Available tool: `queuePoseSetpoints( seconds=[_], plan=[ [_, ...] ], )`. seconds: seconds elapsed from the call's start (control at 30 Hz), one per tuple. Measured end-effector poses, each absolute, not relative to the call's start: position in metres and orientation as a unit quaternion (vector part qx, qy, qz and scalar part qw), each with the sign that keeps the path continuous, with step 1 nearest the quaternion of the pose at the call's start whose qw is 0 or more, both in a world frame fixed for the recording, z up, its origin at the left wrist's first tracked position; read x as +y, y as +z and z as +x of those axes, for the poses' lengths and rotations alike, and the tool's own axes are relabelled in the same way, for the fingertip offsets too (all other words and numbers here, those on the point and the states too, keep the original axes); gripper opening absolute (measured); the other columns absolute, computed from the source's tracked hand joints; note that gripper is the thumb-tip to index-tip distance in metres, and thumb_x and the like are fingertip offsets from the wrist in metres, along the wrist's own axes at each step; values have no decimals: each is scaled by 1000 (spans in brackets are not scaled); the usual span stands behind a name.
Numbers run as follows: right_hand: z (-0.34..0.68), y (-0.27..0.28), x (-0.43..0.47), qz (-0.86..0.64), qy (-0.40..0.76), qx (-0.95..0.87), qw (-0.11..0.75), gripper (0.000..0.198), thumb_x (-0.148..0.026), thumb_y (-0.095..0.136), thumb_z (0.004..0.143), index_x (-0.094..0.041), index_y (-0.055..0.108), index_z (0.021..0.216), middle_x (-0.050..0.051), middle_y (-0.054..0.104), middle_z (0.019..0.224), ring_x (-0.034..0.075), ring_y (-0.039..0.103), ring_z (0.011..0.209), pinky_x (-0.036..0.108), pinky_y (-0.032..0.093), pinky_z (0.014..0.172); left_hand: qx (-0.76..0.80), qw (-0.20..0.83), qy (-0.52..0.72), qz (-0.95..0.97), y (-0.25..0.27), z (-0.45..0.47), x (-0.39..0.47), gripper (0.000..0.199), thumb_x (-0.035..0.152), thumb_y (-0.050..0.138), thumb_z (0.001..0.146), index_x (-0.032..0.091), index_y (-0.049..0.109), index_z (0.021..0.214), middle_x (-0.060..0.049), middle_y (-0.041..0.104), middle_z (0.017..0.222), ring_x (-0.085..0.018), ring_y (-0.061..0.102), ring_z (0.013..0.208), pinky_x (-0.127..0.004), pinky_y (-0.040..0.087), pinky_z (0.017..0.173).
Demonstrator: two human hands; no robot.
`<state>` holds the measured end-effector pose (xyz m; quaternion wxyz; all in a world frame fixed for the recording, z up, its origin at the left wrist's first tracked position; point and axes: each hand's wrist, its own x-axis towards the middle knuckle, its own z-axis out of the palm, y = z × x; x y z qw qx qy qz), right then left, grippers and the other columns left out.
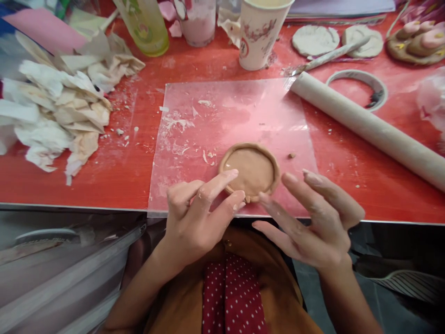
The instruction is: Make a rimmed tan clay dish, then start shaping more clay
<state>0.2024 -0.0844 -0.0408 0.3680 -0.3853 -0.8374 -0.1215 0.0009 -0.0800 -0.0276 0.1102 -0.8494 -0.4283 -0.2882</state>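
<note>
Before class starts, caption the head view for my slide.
Left hand and right hand at a round, rimmed brown clay disc on a translucent plastic sheet.

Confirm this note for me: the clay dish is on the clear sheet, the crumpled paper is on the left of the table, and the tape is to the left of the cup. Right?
Not quite: the tape is to the right of the cup, as the head view shows. The clay dish is on the clear sheet, and the crumpled paper is on the left of the table.

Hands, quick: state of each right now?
Left hand: at the clay dish, near side; whether it's gripping can't be told.
Right hand: open, holding nothing.
</note>
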Motion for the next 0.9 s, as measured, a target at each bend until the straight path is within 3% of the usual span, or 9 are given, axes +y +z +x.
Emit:
queuePoseSetpoints(
  seconds=[0.1,0.23,0.47,0.7,0.9],
  plan=[
    [202,-41,-83,-388,-124,-851,331,31,-37,68,77,-28,66,107,-1,59,128,20,34,133,38,41,106,-433,108,-289,-847,-28,2,-80,25,26,72,76,23,65,100,-4,62,116,-19,48,92,-33,41,82],
    [203,-45,-82,-355,-130,-861,342,30,-34,70,75,-27,67,104,-2,61,125,19,34,133,41,40,108,-438,112,-289,-844,-29,3,-81,25,28,72,76,21,66,99,-6,63,113,-19,49,90,-33,42,82],
    [205,-36,-86,-467,-27,-789,399,60,-19,62,82,-31,43,137,-1,35,148,27,38,131,46,42,101,-433,86,-304,-844,-24,5,-80,26,27,71,76,22,66,102,-7,62,109,-19,49,88,-33,40,81],
    [198,-37,-87,-488,-50,-789,370,60,-19,67,79,-30,47,134,2,38,147,29,38,131,47,39,102,-417,80,-314,-849,-24,9,-80,18,18,71,76,22,67,93,-5,60,113,-19,46,90,-33,41,79],
    [200,-38,-88,-483,-49,-793,368,55,-18,67,78,-26,53,130,5,41,145,29,38,131,47,38,103,-423,87,-300,-851,-24,9,-79,22,27,70,78,23,66,100,-6,62,112,-19,48,89,-33,41,79]
  ],
)
